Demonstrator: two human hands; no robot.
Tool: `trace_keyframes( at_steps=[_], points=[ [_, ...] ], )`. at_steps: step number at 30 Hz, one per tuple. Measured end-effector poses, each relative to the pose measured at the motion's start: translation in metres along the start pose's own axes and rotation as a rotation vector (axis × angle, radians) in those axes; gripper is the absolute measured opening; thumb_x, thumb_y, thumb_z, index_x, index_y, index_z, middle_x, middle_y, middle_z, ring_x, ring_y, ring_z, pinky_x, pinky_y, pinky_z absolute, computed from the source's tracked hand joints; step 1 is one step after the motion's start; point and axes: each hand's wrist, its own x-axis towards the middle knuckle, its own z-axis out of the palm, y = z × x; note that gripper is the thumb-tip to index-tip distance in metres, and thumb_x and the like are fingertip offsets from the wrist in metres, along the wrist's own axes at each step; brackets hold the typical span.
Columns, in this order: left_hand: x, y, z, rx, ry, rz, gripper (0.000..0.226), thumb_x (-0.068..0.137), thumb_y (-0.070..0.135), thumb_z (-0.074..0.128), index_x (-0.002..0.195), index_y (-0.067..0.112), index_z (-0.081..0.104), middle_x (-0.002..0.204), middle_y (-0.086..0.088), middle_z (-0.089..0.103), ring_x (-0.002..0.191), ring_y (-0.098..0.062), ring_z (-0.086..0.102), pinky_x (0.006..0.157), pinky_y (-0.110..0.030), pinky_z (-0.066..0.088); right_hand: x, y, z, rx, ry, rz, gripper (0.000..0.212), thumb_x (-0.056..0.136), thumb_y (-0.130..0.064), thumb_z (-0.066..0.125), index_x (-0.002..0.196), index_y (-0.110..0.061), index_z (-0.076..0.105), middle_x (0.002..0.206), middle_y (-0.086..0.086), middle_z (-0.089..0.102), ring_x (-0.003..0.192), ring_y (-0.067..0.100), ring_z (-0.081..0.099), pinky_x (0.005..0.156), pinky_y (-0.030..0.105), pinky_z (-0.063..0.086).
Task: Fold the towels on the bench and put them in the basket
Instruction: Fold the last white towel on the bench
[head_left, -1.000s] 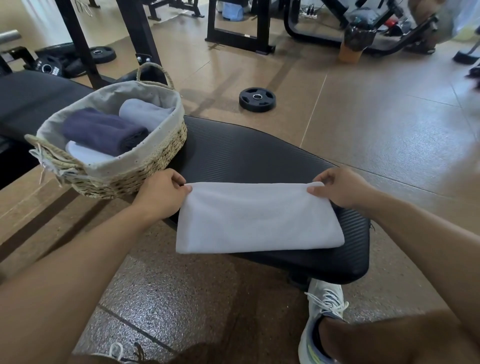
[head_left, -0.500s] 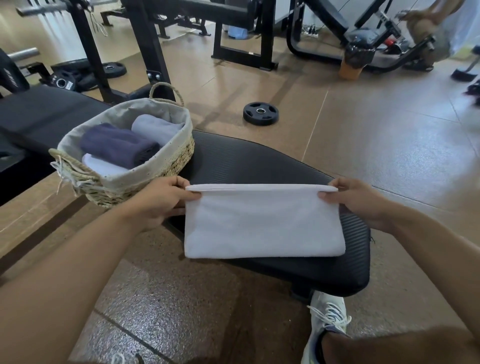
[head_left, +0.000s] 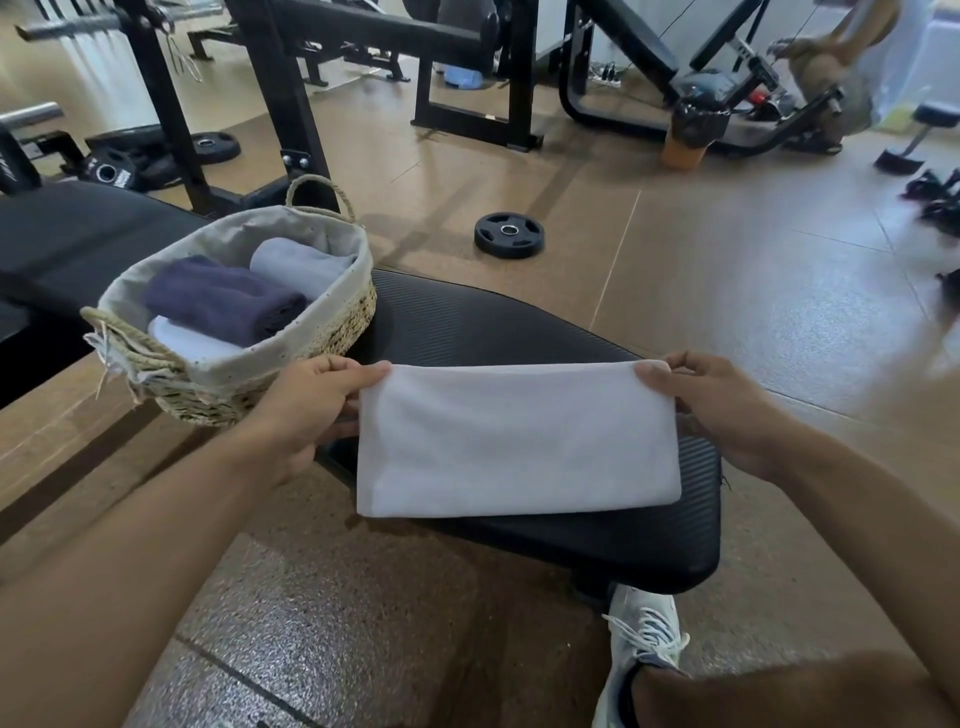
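Note:
A white towel (head_left: 514, 441), folded into a wide rectangle, lies on the near end of the black padded bench (head_left: 649, 540). My left hand (head_left: 311, 405) pinches its far left corner and my right hand (head_left: 711, 410) pinches its far right corner, lifting the far edge slightly. A woven basket (head_left: 322, 332) with a grey cloth liner sits on the bench just left of my left hand. It holds a rolled dark blue towel (head_left: 223, 304), a grey towel (head_left: 301, 265) and a white towel (head_left: 192, 343).
A black weight plate (head_left: 508, 234) lies on the brown floor beyond the bench. Black gym frames (head_left: 291, 104) and machines stand at the back. My white shoe (head_left: 639, 644) is on the floor under the bench's near end.
Both hands raised the towel's far edge a little and drew it taut. The camera tilted up, showing more of the gym behind.

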Motion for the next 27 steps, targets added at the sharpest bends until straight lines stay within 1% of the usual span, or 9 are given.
trace_keyframes(
  at_steps=[2,4,8,10,13,17,21,24,27],
  points=[
    [-0.003,-0.001,0.007,0.000,0.068,0.037,0.024,0.089,0.020,0.076,0.078,0.016,0.056,0.053,0.008,0.060,0.040,-0.002,0.055,0.038,-0.017,0.044,0.002,-0.002,0.006,-0.024,0.058,0.011,0.025,0.091,-0.036,0.073,0.097,-0.015,0.062,0.090,0.006,0.071,0.079,0.023,0.066,0.075,0.046,0.053],
    [-0.005,-0.002,0.012,0.054,0.151,0.114,0.021,0.089,0.019,0.077,0.082,0.014,0.058,0.062,0.004,0.060,0.045,-0.005,0.054,0.037,-0.017,0.042,0.001,-0.008,0.015,-0.029,0.115,0.008,0.018,0.091,-0.031,0.072,0.091,-0.019,0.059,0.084,0.003,0.068,0.070,0.019,0.064,0.063,0.038,0.052],
    [-0.010,-0.002,0.019,0.235,0.264,0.298,0.019,0.085,0.022,0.080,0.084,0.019,0.062,0.079,0.000,0.067,0.065,-0.011,0.057,0.062,-0.027,0.046,-0.008,-0.022,0.041,-0.074,0.218,-0.091,0.009,0.088,-0.022,0.068,0.089,-0.021,0.058,0.079,0.000,0.064,0.066,0.017,0.060,0.052,0.031,0.047],
    [-0.016,-0.002,0.025,0.238,0.261,0.358,0.020,0.085,0.021,0.080,0.082,0.022,0.060,0.078,-0.002,0.067,0.065,-0.011,0.058,0.067,-0.033,0.049,-0.020,-0.031,0.058,-0.093,0.235,-0.163,0.008,0.088,-0.021,0.066,0.088,-0.024,0.059,0.075,0.000,0.063,0.063,0.016,0.058,0.050,0.031,0.047],
    [-0.032,0.000,0.036,0.258,0.240,0.440,0.020,0.085,0.022,0.080,0.084,0.025,0.060,0.077,0.000,0.063,0.062,-0.008,0.056,0.064,-0.030,0.046,-0.045,-0.043,0.082,-0.215,0.229,-0.280,0.009,0.088,-0.025,0.067,0.088,-0.028,0.058,0.064,0.002,0.063,0.053,0.011,0.053,0.049,0.029,0.045],
    [-0.061,0.003,0.050,0.213,0.150,0.513,0.024,0.083,0.023,0.083,0.091,0.021,0.061,0.078,-0.002,0.065,0.070,-0.014,0.064,0.066,-0.031,0.053,-0.079,-0.053,0.112,-0.257,0.113,-0.373,0.015,0.091,-0.029,0.071,0.091,-0.032,0.056,0.075,0.009,0.067,0.052,0.010,0.054,0.047,0.019,0.046],
    [-0.082,0.004,0.060,0.143,0.058,0.507,0.026,0.082,0.020,0.082,0.095,0.015,0.061,0.077,-0.004,0.065,0.065,-0.017,0.068,0.052,-0.028,0.055,-0.098,-0.054,0.128,-0.217,-0.017,-0.394,0.017,0.093,-0.032,0.071,0.097,-0.034,0.055,0.076,0.009,0.066,0.060,0.026,0.066,0.049,0.038,0.056],
    [-0.088,0.006,0.061,0.101,0.011,0.476,0.024,0.084,0.017,0.080,0.097,0.011,0.061,0.075,-0.002,0.063,0.062,-0.008,0.067,0.047,-0.021,0.052,-0.102,-0.053,0.129,-0.221,-0.042,-0.393,0.017,0.095,-0.032,0.069,0.100,-0.035,0.054,0.077,0.007,0.066,0.062,0.026,0.066,0.051,0.040,0.056],
    [-0.090,0.007,0.059,0.078,-0.030,0.445,0.023,0.084,0.016,0.080,0.096,0.010,0.061,0.075,-0.002,0.062,0.064,-0.011,0.068,0.046,-0.026,0.054,-0.101,-0.050,0.129,-0.231,-0.041,-0.400,0.019,0.095,-0.035,0.069,0.104,-0.039,0.052,0.080,0.005,0.066,0.064,0.023,0.067,0.056,0.045,0.058]
  ],
)
